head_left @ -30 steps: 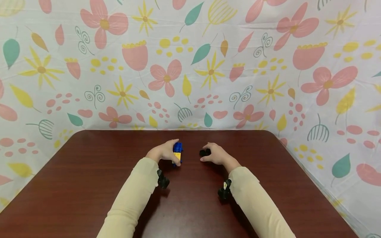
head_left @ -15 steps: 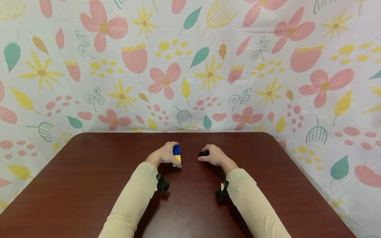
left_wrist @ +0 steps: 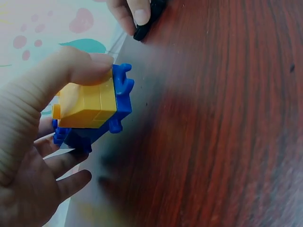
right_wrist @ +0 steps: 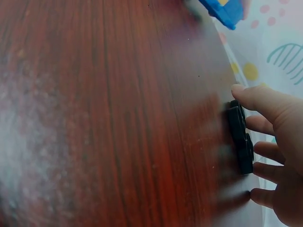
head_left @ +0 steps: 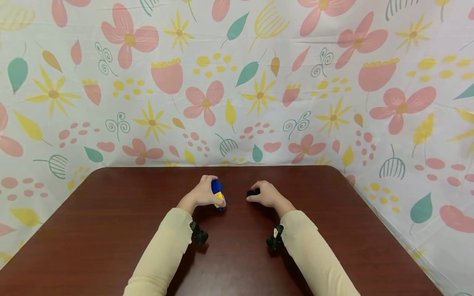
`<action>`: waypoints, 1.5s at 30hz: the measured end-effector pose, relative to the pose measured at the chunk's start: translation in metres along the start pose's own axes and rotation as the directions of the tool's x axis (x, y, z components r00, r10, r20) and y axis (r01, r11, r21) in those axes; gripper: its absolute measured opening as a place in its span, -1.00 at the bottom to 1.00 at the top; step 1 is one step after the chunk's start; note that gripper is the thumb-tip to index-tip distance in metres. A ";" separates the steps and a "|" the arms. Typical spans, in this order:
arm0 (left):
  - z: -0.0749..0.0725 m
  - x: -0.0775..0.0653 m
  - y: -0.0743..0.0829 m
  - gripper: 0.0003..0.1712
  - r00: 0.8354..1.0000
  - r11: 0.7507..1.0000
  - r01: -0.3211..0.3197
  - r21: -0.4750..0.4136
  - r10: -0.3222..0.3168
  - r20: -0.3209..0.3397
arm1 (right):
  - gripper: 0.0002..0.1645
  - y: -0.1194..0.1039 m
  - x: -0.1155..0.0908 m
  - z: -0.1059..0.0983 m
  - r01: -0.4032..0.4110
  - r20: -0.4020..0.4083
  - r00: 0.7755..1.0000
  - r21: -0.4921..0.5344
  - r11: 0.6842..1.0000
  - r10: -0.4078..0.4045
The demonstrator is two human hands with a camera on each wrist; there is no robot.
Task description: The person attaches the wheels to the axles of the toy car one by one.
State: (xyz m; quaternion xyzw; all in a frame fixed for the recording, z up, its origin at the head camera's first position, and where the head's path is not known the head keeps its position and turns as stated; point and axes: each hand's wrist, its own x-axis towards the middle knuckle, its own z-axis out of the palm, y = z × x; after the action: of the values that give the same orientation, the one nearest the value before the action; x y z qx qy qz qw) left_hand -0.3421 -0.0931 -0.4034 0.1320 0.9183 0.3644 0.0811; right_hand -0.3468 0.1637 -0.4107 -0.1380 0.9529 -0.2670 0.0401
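Note:
My left hand (head_left: pixel 200 192) grips a toy built of yellow and blue plastic bricks (head_left: pixel 219 196). In the left wrist view, its thumb presses on the yellow block (left_wrist: pixel 90 106), with fingers under the blue base (left_wrist: pixel 124 101). Small blue hook-like clips stick out at the base's end. The toy's shadow lies apart from it on the table. My right hand (head_left: pixel 268 194) holds a low black piece (right_wrist: pixel 240 137) with two rounded lobes on the tabletop, thumb at one end and fingers along its far side. What kind of part this is, I cannot tell.
A dark reddish wooden table (head_left: pixel 237 263) bears everything. Behind it hangs a white cloth (head_left: pixel 237 102) printed with flowers and leaves. Each wrist carries a small black camera (head_left: pixel 199 233) below the sleeve cuff.
My left hand has shifted slightly left, turning the brick toy from nearly straight to slanted, its far end leftward. The right hand stays almost in place at the black piece. The head view has tilted slightly.

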 end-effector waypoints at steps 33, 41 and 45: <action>0.018 -0.025 0.001 0.19 0.995 0.980 -0.078 -0.183 0.065 -0.078 | -0.54 -0.011 -0.004 0.008 -0.131 -0.086 0.988 -0.030 0.991 0.128; 0.018 -0.029 0.005 0.21 0.996 0.977 -0.083 -0.198 0.074 -0.053 | -0.58 -0.010 -0.005 0.010 -0.129 -0.114 0.985 0.022 0.991 0.131; 0.020 -0.030 0.005 0.21 0.997 0.980 -0.072 -0.186 0.064 -0.047 | -0.56 -0.008 -0.007 0.011 -0.097 -0.154 0.982 0.086 0.992 0.109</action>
State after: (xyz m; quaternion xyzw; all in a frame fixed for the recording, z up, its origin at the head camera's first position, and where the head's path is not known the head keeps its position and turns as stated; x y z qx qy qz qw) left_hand -0.3080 -0.0859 -0.4124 0.1476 0.8762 0.4545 0.0618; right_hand -0.3362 0.1537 -0.4155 -0.0652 0.9478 -0.3116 -0.0168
